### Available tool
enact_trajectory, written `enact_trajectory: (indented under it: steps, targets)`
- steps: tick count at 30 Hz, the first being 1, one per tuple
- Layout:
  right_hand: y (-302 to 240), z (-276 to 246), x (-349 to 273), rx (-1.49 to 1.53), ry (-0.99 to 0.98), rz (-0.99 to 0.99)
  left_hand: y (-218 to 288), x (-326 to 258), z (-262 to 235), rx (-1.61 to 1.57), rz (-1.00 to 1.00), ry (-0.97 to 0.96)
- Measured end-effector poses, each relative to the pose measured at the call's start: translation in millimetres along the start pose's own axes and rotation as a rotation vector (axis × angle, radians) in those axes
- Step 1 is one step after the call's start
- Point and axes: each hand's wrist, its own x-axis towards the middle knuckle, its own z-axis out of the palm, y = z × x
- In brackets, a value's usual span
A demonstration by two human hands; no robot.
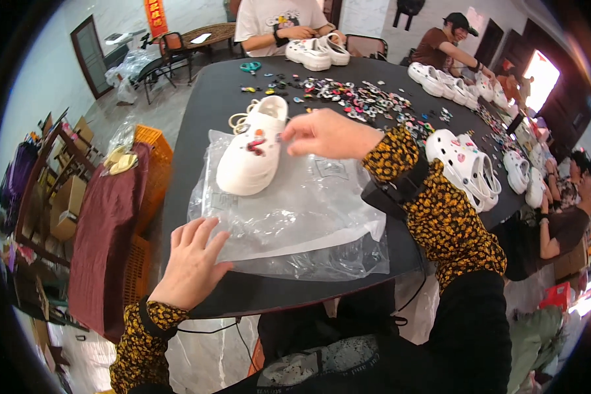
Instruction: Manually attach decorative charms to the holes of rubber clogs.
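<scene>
The white clog (253,150) is lying on a stack of clear plastic bags (295,217) near the left edge of the black table (203,111), its toe pointing toward me and its heel strap toward the far side. Small coloured charms are sitting in its upper. My right hand (325,134) is hovering just beside the clog's right flank, fingers loosely curled and pointing left, fingertips (289,134) close to the shoe; I cannot tell whether they are touching it or pinching anything. My left hand (194,262) is resting flat near the table's near edge, fingers spread, the fingertips lying on the lower left corner of the plastic bags.

Beyond the clog, a scatter of small coloured charms (368,102) is spreading across the middle of the table toward its right side. A pair of white clogs (466,167) with charms is sitting at the right edge, just past my right sleeve. More white clogs (318,52) are standing at the far edge in front of a person in a white shirt (276,20), and another row (453,85) is lining the far right edge before a person in a brown shirt (440,46). An orange crate (154,164) is standing on the floor off the table's left edge.
</scene>
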Motion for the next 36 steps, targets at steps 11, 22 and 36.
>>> enact_trajectory:
  steps: [11, 22, 36]
  targets:
    - [0, 36, -146, 0.007, -0.217, 0.196, -25, -3, 20, 0.123, 0.081, -0.095]
    - [-1, 72, -169, -0.049, -0.256, 0.028, -28, -2, 30, 0.181, 0.036, -0.157]
    - [55, -65, -348, -0.249, 0.807, 0.432, 67, 72, -39, -0.114, -0.168, -0.091]
